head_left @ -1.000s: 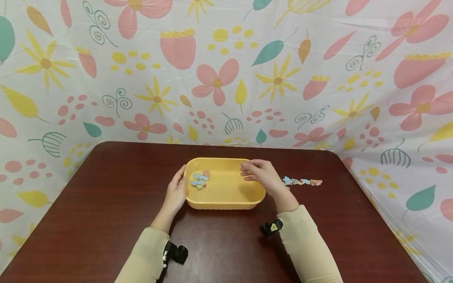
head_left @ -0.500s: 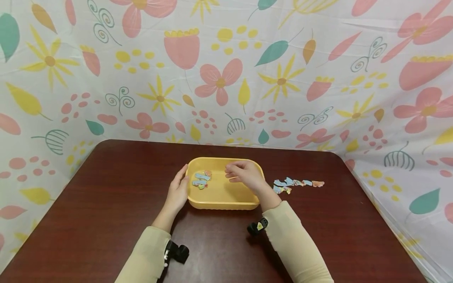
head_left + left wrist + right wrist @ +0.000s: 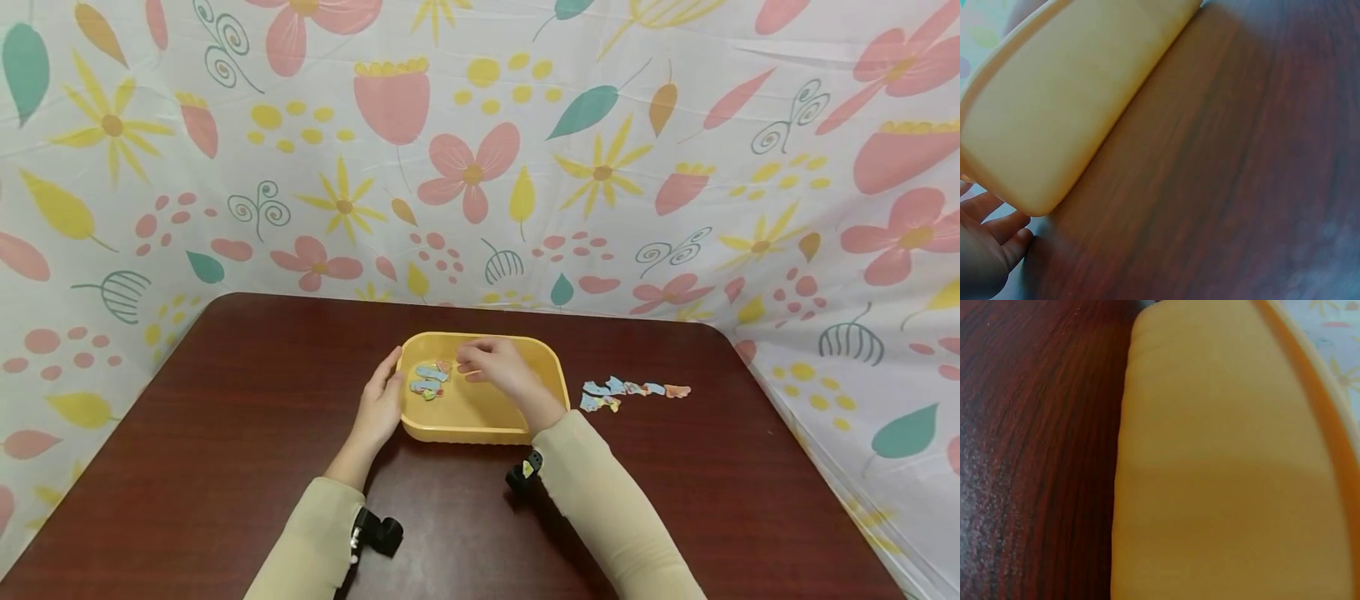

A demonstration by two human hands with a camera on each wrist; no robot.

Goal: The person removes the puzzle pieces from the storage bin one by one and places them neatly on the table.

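Observation:
A yellow tray [image 3: 468,435] with a raised rim stands on the table. Several small flat picture pieces [image 3: 432,375], light blue with orange and green, lie inside at its left end; they look like puzzle pieces. My left hand [image 3: 377,404] rests against the tray's left end, and in the left wrist view its fingers [image 3: 1007,226] lie fairly straight at the tray's corner. Over the middle of the tray hovers my right hand [image 3: 497,367], loosely bent, its fingertips just right of the pieces. Nothing shows between those fingers. The right wrist view shows only the tray's outer wall [image 3: 1222,450], not the hand.
Right of the tray, several similar pieces [image 3: 633,388] lie in a row on the dark red-brown table [image 3: 225,433], with a few more pieces [image 3: 592,403] below the row's left end. A flower-patterned cloth [image 3: 465,250] hangs behind the table.
My right hand has moved left from over the tray's right rim to near the pieces inside, uncovering the table pieces at the tray's right. My left hand stays at the tray's left end.

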